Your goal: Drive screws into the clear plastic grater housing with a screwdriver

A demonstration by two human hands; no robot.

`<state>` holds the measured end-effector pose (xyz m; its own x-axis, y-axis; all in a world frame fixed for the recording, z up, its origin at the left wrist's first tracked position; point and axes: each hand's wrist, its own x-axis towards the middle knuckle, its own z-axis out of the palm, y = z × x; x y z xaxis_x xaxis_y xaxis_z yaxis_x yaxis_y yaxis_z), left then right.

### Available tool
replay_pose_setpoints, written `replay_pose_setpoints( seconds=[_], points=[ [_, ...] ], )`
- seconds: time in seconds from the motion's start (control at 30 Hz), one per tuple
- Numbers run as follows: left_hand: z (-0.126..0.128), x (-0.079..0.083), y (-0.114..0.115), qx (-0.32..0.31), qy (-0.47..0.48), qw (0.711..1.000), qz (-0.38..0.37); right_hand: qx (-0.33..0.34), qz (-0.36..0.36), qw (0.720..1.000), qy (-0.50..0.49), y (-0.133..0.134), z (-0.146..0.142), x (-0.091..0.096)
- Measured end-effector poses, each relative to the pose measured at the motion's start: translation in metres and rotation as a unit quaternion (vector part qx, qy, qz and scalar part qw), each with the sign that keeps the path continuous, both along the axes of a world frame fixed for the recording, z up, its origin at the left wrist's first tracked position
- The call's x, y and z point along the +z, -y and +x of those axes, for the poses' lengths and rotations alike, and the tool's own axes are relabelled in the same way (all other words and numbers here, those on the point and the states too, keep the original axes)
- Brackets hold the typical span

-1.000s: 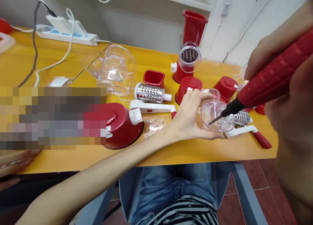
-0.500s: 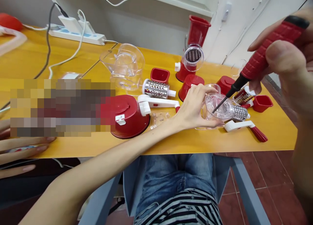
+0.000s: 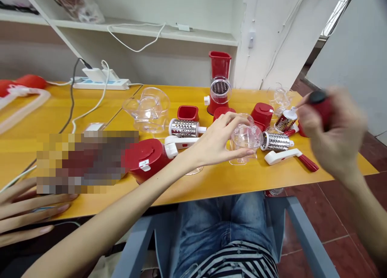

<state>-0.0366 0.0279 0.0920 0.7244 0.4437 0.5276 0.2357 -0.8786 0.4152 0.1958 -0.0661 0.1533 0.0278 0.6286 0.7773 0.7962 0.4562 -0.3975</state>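
My left hand (image 3: 219, 139) is closed around a clear plastic housing (image 3: 246, 137) that stands at the table's front half, thumb on the near side and fingers over the top. My right hand (image 3: 338, 136), smeared by motion, grips the red handle of a screwdriver (image 3: 325, 108) above the right part of the table. Its shaft cannot be made out. Beside the clear housing lie a metal grater drum (image 3: 276, 141) and a white crank with a red grip (image 3: 308, 161). A second grater drum (image 3: 287, 118) and a red base (image 3: 262, 113) sit behind them.
An assembled red rotary grater (image 3: 220, 64) stands at the back. Left of centre are a red base (image 3: 146, 159), a drum (image 3: 184, 128), a red hopper (image 3: 188, 113) and a clear housing (image 3: 151, 108). Another person's hand (image 3: 33, 207) rests at left, near a power strip (image 3: 101, 83) with cables.
The screwdriver has moved down and away from the clear housing, where its tip pointed before. The camera view has tilted up. My left hand keeps its hold on the housing.
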Motion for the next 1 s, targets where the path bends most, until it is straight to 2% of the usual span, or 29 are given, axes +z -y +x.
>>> replay_pose_setpoints(
  seconds=[0.1, 0.17, 0.27, 0.33, 0.4, 0.57, 0.77, 0.9, 1.0],
  points=[
    [-0.002, 0.017, 0.001, 0.014, -0.089, 0.996, -0.003, 0.024, 0.004, 1.000, 0.005, 0.006, 0.000, -0.020],
    [0.000, 0.019, -0.001, 0.009, -0.110, 0.994, -0.003, 0.033, 0.021, 0.999, -0.027, 0.007, 0.004, -0.020],
    [0.007, 0.008, -0.003, 0.004, -0.076, 0.997, 0.011, 0.045, 0.102, 0.988, -0.110, 0.009, 0.009, -0.006],
    [0.013, -0.003, -0.003, 0.028, -0.034, 0.999, 0.017, 0.068, 0.167, 0.970, -0.163, 0.011, 0.008, 0.002],
    [0.018, -0.013, -0.002, 0.053, -0.001, 0.999, 0.012, 0.090, 0.196, 0.959, -0.182, 0.014, 0.005, 0.003],
    [0.024, -0.021, 0.000, 0.068, 0.020, 0.998, -0.002, 0.074, 0.137, 0.985, -0.069, 0.017, 0.002, -0.012],
    [0.023, -0.019, 0.001, 0.064, 0.024, 0.998, -0.003, 0.107, 0.098, 0.989, -0.006, 0.012, 0.001, -0.019],
    [0.022, -0.016, 0.004, 0.066, 0.012, 0.998, 0.004, 0.109, 0.127, 0.983, 0.076, 0.019, -0.003, -0.026],
    [0.021, -0.012, 0.005, 0.061, -0.004, 0.998, 0.005, 0.099, 0.176, 0.977, 0.070, 0.020, -0.003, -0.035]
  ],
)
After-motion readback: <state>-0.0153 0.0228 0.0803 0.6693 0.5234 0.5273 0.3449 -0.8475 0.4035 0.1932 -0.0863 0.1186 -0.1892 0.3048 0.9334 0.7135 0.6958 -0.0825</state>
